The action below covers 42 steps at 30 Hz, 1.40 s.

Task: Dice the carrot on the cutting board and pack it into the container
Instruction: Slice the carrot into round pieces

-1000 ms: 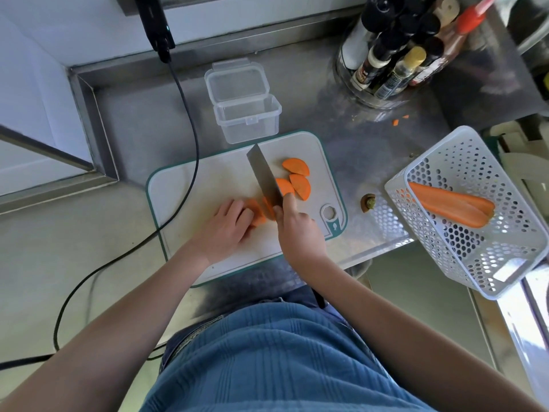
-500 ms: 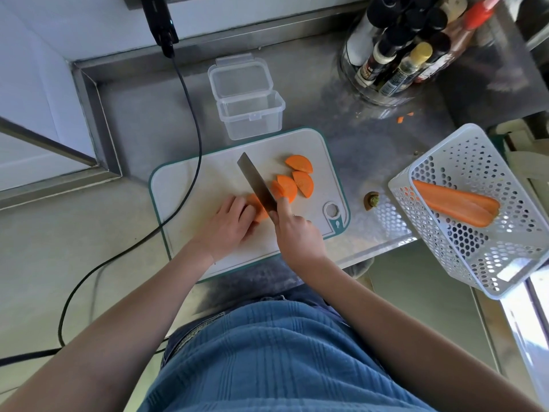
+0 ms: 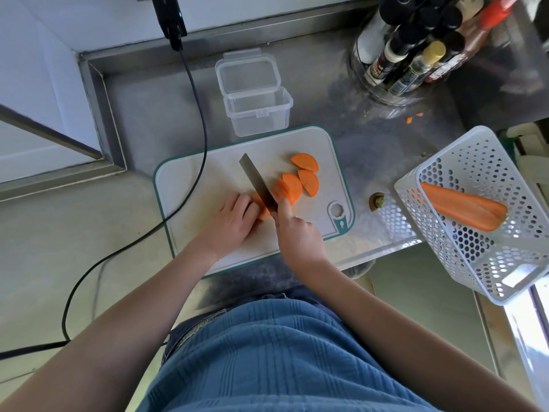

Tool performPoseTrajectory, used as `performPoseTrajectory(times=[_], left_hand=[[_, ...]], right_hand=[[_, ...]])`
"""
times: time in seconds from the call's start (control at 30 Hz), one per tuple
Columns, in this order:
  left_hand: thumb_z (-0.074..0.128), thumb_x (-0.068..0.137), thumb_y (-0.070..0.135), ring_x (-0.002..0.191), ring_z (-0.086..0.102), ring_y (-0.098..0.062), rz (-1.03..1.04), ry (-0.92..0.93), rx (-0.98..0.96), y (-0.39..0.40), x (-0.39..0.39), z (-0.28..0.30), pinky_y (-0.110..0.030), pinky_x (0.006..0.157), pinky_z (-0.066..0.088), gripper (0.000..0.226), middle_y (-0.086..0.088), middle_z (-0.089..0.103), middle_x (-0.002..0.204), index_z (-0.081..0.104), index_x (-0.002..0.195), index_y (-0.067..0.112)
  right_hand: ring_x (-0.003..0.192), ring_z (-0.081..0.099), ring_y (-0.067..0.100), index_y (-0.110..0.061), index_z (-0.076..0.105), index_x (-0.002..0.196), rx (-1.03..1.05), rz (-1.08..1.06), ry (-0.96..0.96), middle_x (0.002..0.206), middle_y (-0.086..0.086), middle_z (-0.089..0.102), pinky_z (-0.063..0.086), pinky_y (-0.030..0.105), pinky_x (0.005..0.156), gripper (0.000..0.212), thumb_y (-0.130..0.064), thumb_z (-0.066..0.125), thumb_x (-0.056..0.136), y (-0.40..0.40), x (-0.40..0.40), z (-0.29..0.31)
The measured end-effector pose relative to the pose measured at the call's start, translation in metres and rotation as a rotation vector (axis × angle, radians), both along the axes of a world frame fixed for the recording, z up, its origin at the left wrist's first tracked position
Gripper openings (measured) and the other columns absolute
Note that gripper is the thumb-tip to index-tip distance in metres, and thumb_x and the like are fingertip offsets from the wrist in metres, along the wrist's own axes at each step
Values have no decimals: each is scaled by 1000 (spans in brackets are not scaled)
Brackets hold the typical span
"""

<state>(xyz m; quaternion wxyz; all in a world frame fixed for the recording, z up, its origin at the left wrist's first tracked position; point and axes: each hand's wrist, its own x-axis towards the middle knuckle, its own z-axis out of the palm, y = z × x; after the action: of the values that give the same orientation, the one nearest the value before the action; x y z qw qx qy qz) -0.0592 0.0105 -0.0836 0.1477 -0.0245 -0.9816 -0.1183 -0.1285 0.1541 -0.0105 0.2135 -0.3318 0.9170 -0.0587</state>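
On the cutting board [image 3: 190,185], your right hand [image 3: 300,236] grips the knife [image 3: 258,185], blade in the carrot [image 3: 286,188]; left hand [image 3: 230,223], fingers curled, pins its uncut end. Risk: fingertips sit just beside the blade, a slip nicks them. Container [image 3: 257,110] open past the board's far edge, room there

Container [image 3: 258,105] behind cutting board [image 3: 190,179]; basket [image 3: 487,215] to its right.
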Motion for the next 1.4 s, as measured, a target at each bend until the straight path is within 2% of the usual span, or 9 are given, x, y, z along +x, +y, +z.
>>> performPoseTrajectory(times=[0.1,0.2,0.27,0.33,0.43,0.57,0.9,1.27,1.4], left_hand=[[43,92,17,75,38,-25,3,-8,15,-1,0,-4,-37,56,43,9,-9,35,91,41,89,9],[49,85,13,75,42,-28,26,-94,177,0,-4,7,-40,56,45,9,-11,40,90,42,88,9],[41,87,22,69,44,-27,353,-96,539,7,-17,33,-35,58,39,15,-8,46,76,42,78,10],[36,91,29,63,42,-22,762,-48,819,12,-40,56,-32,57,29,27,0,43,66,36,69,14],[33,99,36,67,49,-26,946,-212,784,17,-71,72,-31,57,25,34,-4,52,72,43,78,12],[29,100,23,85,58,-36,1009,-387,672,20,-86,69,-33,59,28,27,-16,63,97,48,105,4],[28,101,20,100,58,-34,1019,-534,676,12,-96,56,-33,69,36,31,-18,61,111,48,112,-1],[32,100,40,67,52,-25,659,-416,777,4,-57,52,-31,57,33,33,-4,52,74,41,94,9],[37,96,38,67,56,-32,461,-317,348,-1,-22,44,-35,59,41,37,-12,58,76,50,86,5]], right_hand=[[27,17,20,-10,33,93,1,-21,57,35,-3,33,-5,11,44,60,-2,84,63,-3,5,-8],[34,46,25,-11,27,100,27,-9,43,46,2,48,10,19,35,53,0,72,75,-5,4,-9],[57,58,30,-15,14,107,95,27,-24,64,5,52,32,31,46,40,2,47,91,-6,4,-10],[66,61,32,-15,10,109,89,18,-37,71,6,54,36,33,54,37,2,38,93,-5,4,-9],[73,63,32,-9,10,118,78,24,-38,84,9,65,36,33,56,41,6,37,91,-6,4,-4],[78,65,32,-5,22,132,128,32,-40,89,10,66,38,33,57,49,9,36,88,-11,3,-2],[76,65,31,-6,27,133,112,-10,-101,88,10,66,41,33,57,50,10,36,87,-16,6,-8],[73,65,32,-9,30,127,85,20,-60,85,10,66,41,33,56,30,-3,34,98,-11,-4,-4],[70,66,29,-9,29,132,117,103,-4,82,7,65,41,31,55,37,-2,38,97,-4,-6,-5]])
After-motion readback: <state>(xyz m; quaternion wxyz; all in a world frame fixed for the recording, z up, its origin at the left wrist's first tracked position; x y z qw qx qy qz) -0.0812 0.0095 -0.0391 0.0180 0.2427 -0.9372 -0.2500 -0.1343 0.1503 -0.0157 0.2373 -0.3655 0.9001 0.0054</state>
